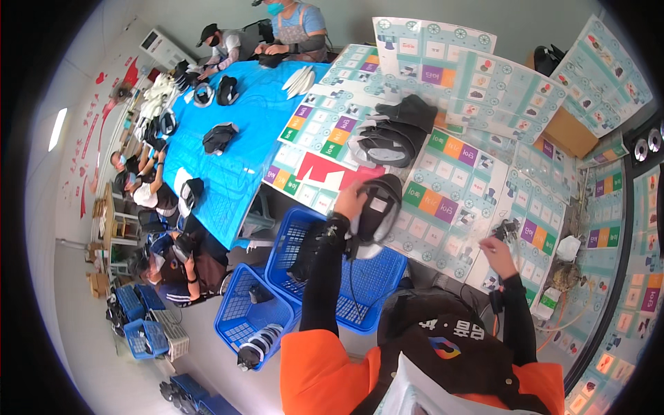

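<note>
My left hand (351, 201) is closed on the edge of a black fabric piece (389, 197) with a rounded opening, a white label inside and a pale lower edge. I cannot tell whether it is a shoe upper or a cap. The piece is tilted over the near edge of the worktable (429, 238). My right hand (499, 256) hovers over the table's right part, fingers drawn together; what they hold, if anything, is too small to make out. Close beyond it lies a small dark metallic object (506, 228). A stack of similar black pieces (394, 131) sits farther back beside red sheets (321, 169).
Blue plastic baskets (242, 294) stand left of and below the table, one holding nested black-and-white pieces (259, 344). Printed boards (508, 90) rise at the back. Cables (553, 318) hang at right. Several people work around a blue-covered table (256, 114).
</note>
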### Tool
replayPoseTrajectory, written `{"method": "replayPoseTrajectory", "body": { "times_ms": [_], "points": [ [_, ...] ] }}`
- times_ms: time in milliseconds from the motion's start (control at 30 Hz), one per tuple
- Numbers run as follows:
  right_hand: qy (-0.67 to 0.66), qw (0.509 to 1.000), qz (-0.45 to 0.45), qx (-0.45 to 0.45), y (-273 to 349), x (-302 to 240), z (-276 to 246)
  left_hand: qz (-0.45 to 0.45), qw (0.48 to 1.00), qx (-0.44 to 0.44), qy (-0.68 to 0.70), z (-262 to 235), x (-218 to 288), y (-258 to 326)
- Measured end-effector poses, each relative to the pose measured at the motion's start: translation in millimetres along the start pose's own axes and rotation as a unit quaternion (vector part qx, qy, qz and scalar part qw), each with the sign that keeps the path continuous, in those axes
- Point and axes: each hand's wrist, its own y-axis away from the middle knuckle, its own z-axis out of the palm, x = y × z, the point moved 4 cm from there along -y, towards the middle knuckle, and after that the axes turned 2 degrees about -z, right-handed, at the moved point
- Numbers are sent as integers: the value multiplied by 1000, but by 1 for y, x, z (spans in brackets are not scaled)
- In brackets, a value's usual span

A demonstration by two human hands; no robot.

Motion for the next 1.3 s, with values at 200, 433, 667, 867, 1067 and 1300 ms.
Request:
{"method": "replayPoseTrajectory", "body": {
  "times_ms": [200,433,667,867,1067,1300],
  "points": [
    [-94,976,-85,-176,-64,-62,90,48,996,24,77,57,49,94],
    [-185,960,-102,-181,-65,-143,108,45,991,66,109,24,95,152],
    [-170,982,-56,-67,-82,-123,61,43,978,-66,196,8,158,163],
    [-366,922,22,126,-84,-71,-18,36,988,0,152,0,146,147],
    [-530,836,65,124,-77,-36,-43,-61,992,106,-28,-5,68,87],
    [-504,859,80,-23,-59,-19,10,208,943,-102,241,74,183,94]
  ]
}}
